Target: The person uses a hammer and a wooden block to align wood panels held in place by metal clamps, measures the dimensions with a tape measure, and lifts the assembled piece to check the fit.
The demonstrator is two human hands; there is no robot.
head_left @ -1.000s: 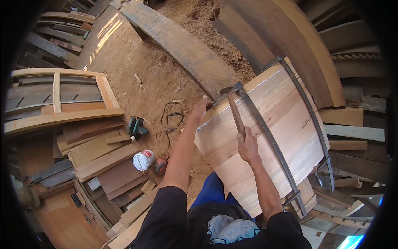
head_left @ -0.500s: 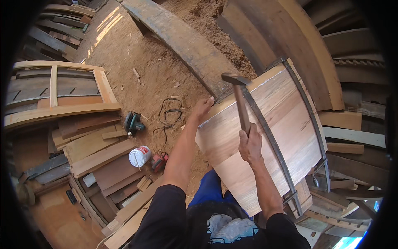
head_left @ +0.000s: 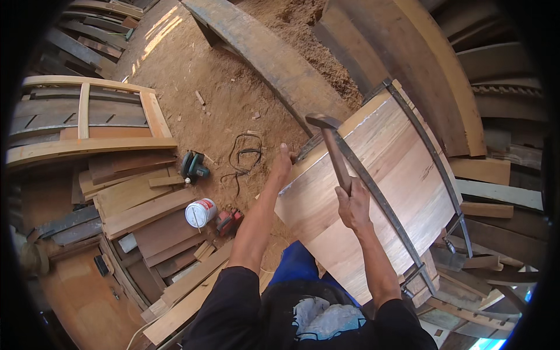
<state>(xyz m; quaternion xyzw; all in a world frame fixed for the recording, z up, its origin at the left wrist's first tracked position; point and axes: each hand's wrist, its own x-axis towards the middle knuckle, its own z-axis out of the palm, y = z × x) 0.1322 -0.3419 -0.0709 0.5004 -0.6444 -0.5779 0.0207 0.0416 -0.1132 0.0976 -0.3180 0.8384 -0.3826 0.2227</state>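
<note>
On sawdust-covered workshop ground w/ timber stacked all round, right hand is closed tight round the brown wooden handle of a hammer w/ dark metal head; head is raised, just above the upper-left corner of the broad pale curved wooden panel made of joined planks. Panel lies tilted in front of the person, held by two long dark metal bar clamps running across it. Left hand presses flat-ish against panel's left edge near that corner, fingers against the wood; can't tell if they curl round the edge.

Both arms extended fwd, black sleeves to above elbow, right wrist bent up w/ the hammer; blue trousers below.

Outward, left: green handheld power tool & black coiled cable on the dirt, white round tin w/ red band beside a small red tool, reddish-brown flat boards, pale curved wooden frame. Up top: big grey curved timber beam.
</note>
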